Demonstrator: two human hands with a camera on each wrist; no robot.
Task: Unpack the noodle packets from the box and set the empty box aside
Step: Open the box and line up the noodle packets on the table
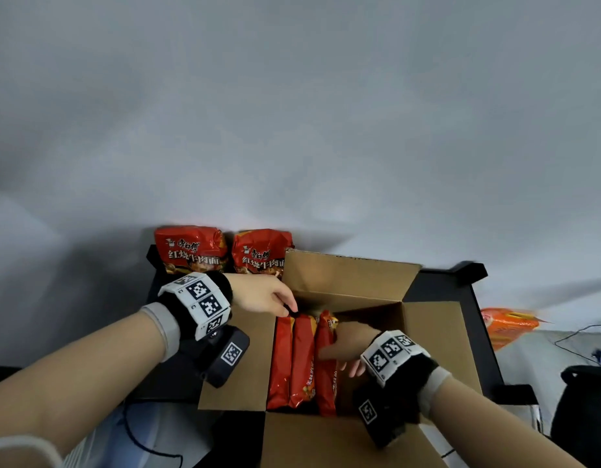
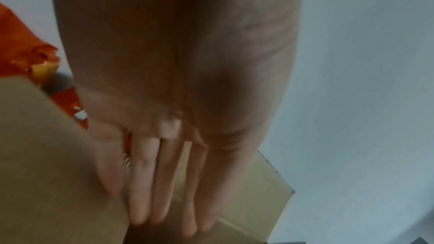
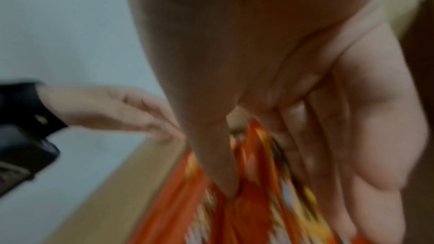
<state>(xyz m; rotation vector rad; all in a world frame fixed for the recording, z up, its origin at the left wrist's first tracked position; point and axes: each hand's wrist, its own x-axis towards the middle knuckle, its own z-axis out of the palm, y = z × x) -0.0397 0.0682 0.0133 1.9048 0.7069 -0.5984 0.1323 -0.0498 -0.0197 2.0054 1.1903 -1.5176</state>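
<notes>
Red film packets are the task's things: three noodle packets (image 1: 300, 361) are seen standing on edge, side by side, against the left inner wall of the open cardboard box (image 1: 437, 336), whose flaps are folded outward. Two more red packets (image 1: 224, 253) are already stood upright on the black worktop (image 1: 461, 292) just behind the box's far-left corner, so the unpacking is judged to be partly done.

The right hand (image 1: 348, 346) is lowered into the box beside the rightmost packet; in the right wrist view its thumb (image 3: 211, 151) is pressed along one face of the packet and the fingers (image 3: 328, 146) are laid along the other, so the grip is taken to be pinched on that packet, though the picture is blurred. The left hand (image 1: 262, 295) is held over the box's left rim, near the tops of the packets; in the left wrist view its fingers (image 2: 162, 183) are straight and together, and nothing is held by them.

The step in hand is judged to be the drawing of the next packet. A straight upward lift is called for, so that the neighbouring packets are not dragged along; the box may need to be steadied by the left hand. An orange bag (image 1: 508, 327) lies well apart to the right.
</notes>
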